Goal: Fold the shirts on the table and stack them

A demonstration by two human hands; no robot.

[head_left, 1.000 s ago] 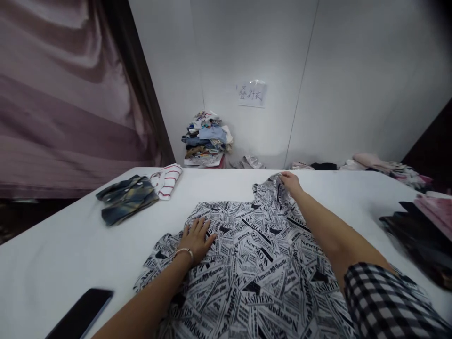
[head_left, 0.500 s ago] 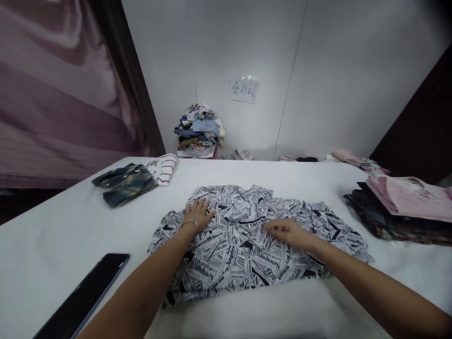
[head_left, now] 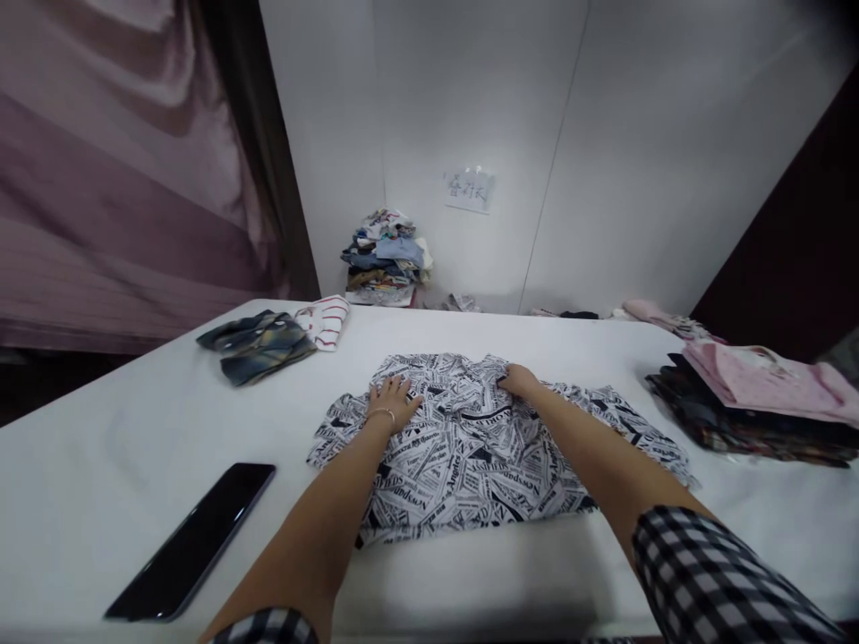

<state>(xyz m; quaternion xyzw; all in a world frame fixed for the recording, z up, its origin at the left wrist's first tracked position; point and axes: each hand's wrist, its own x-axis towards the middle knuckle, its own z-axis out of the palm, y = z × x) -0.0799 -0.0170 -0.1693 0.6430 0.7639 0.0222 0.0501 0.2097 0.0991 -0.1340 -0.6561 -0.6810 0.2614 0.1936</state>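
Newsprint-patterned shirt (head_left: 463,474) is lying on the white table (head_left: 134,429) in the lower centre of the frame, its near edge running crosswise below both hands and one sleeve (head_left: 644,425) reaching out to the right of centre. Left of centre, the left hand (head_left: 395,404) is resting palm down on the cloth, fingers spread and apart, gripping nothing. Just right of centre, the right hand (head_left: 520,381) is touching the cloth beside what looks like the collar (head_left: 489,371), its fingers bending into the fabric; whether they are closing on a fold cannot be told, since the fingertips are hiding.

Judging by its creases and the way it is slumping flat, the shirt is probably light, thin and soft, with little stiffness of its own. Nothing about it is looking fragile, though such loose cloth could be sliding or wrinkling under a one-sided pull, so a flat palm is serving well as an anchor. The collar is seeming the firmest place for a pinch; the sleeve and the near edge are likely flopping unless held at a corner.

At the lower left a phone (head_left: 194,541) is lying apart from the cloth, and at the right edge a folded pink garment (head_left: 758,380) is topping a stack.
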